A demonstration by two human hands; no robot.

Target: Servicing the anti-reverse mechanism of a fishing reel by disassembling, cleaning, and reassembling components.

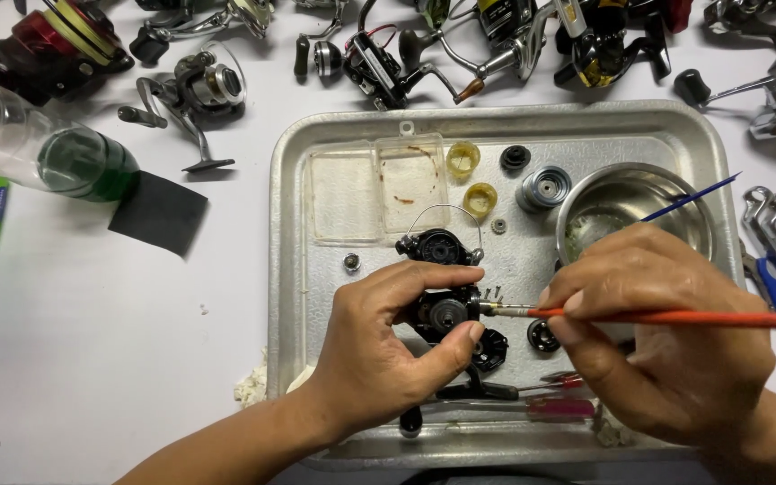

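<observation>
We look down from a head camera at two bare hands working over a metal tray [291,269] on a white table [92,341].

Our left hand [379,355] comes in from the lower left and grips a black reel body [446,310], thumb below and fingers curled over its top, holding it just above the middle of the tray. A thin wire bail arches up from the reel.

Our right hand [666,346] comes in from the lower right and pinches a red-handled brush [675,317] between thumb and fingers. The brush lies almost level, pointing left, and its metal tip touches the right side of the reel body.

Around the reel on the tray lie small parts: a clear plastic box [379,189] at the upper left, two yellow caps [471,180] beside it, a black ring [515,158], a grey spool [543,189], and a steel bowl [630,202] at the upper right, just behind our right hand. A thin blue stick [698,193] leans out of the bowl. A red screwdriver [559,409] lies near the tray's front edge.

Beyond the tray, along the top of the view, many fishing reels [199,90] are spread out. At the left lie a clear bottle with a green end [47,148] and a black square sheet [159,211]. Wrenches [774,233] lie at the far right.
</observation>
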